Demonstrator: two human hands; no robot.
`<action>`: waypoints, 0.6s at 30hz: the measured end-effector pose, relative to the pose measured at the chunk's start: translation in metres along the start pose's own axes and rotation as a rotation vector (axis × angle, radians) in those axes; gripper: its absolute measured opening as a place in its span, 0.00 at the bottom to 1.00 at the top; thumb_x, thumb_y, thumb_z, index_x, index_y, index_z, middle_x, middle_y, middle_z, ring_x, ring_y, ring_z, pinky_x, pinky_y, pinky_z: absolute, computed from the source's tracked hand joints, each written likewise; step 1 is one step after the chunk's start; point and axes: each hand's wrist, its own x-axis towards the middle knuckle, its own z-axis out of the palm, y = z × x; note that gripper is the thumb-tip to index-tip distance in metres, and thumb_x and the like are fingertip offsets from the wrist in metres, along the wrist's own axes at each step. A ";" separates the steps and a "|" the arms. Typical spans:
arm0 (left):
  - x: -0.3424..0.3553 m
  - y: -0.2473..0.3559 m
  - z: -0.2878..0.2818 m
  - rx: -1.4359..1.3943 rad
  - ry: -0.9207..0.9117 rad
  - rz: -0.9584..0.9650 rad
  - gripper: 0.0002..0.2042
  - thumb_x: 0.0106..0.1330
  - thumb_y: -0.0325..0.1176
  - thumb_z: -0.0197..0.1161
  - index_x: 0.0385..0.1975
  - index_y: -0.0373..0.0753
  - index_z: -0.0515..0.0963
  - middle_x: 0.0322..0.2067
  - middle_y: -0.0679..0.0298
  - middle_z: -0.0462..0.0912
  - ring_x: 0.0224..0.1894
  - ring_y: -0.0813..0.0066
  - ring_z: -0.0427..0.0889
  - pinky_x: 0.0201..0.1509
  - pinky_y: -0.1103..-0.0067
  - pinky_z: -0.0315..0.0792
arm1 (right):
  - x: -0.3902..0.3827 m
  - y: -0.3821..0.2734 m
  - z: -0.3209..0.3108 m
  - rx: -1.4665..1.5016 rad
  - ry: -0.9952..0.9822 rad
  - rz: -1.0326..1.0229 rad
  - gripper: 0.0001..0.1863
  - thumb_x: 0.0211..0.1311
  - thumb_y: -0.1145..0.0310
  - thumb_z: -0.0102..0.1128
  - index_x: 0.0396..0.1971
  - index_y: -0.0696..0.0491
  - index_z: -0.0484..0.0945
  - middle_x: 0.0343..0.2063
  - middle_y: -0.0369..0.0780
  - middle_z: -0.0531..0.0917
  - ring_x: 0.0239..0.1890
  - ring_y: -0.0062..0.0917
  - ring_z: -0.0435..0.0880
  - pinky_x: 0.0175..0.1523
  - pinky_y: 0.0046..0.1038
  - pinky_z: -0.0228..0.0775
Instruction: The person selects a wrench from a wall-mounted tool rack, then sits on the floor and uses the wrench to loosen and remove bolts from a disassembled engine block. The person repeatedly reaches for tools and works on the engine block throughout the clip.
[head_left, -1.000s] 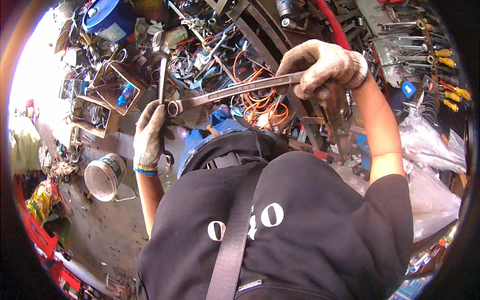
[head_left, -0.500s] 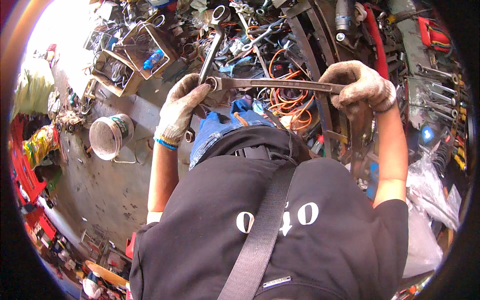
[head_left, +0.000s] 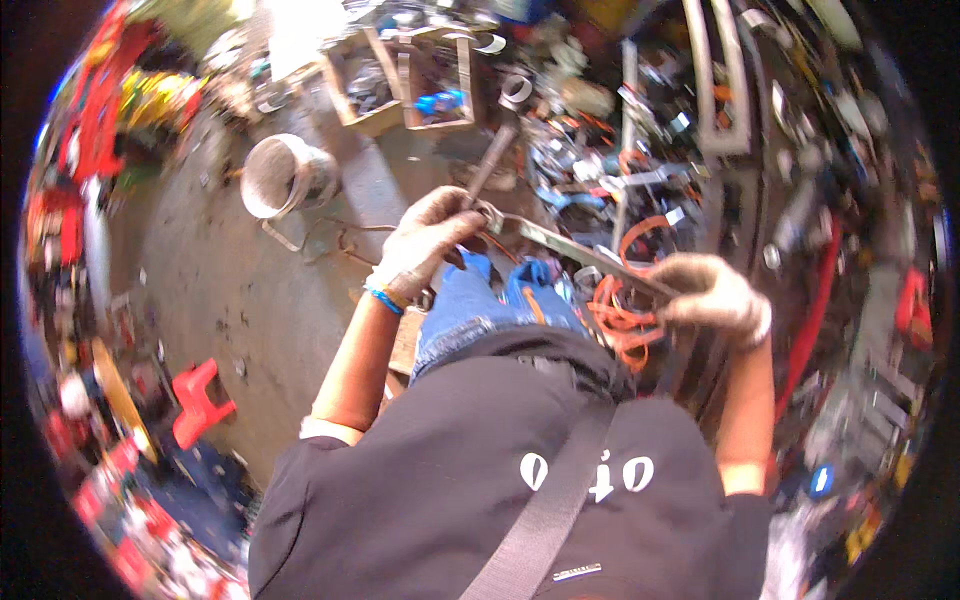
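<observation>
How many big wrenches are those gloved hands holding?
2. One wrench pokes up from the left hand; the second wrench stretches from there across to the right hand. The picture is blurry, so another could be hidden.

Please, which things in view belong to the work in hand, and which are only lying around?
In the work:
- first wrench, gripped by the gloved left hand
- second wrench, one end in the gloved right hand, its ring end at the left hand

Lying around:
- pale bucket
- orange coil
- red object, blurred
- open box
</observation>
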 end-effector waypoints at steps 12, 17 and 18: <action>-0.043 -0.022 -0.062 -0.125 0.334 0.004 0.11 0.67 0.36 0.65 0.46 0.40 0.78 0.39 0.67 0.86 0.38 0.80 0.84 0.38 0.80 0.77 | 0.116 -0.024 0.053 -0.495 -0.206 0.018 0.22 0.62 0.68 0.65 0.54 0.60 0.78 0.42 0.37 0.85 0.41 0.20 0.83 0.49 0.25 0.76; -0.055 -0.021 -0.111 -0.079 0.423 0.060 0.14 0.64 0.37 0.65 0.47 0.39 0.79 0.40 0.68 0.85 0.38 0.80 0.80 0.40 0.80 0.75 | 0.156 -0.045 0.097 -0.501 -0.162 -0.066 0.20 0.56 0.68 0.68 0.49 0.59 0.82 0.39 0.39 0.87 0.40 0.23 0.84 0.49 0.27 0.76; -0.061 -0.023 -0.119 -0.119 0.448 0.036 0.15 0.65 0.38 0.66 0.48 0.40 0.78 0.38 0.68 0.84 0.37 0.81 0.80 0.37 0.80 0.74 | 0.166 -0.046 0.107 -0.550 -0.132 -0.043 0.21 0.56 0.68 0.68 0.50 0.59 0.82 0.40 0.39 0.87 0.43 0.23 0.83 0.52 0.28 0.76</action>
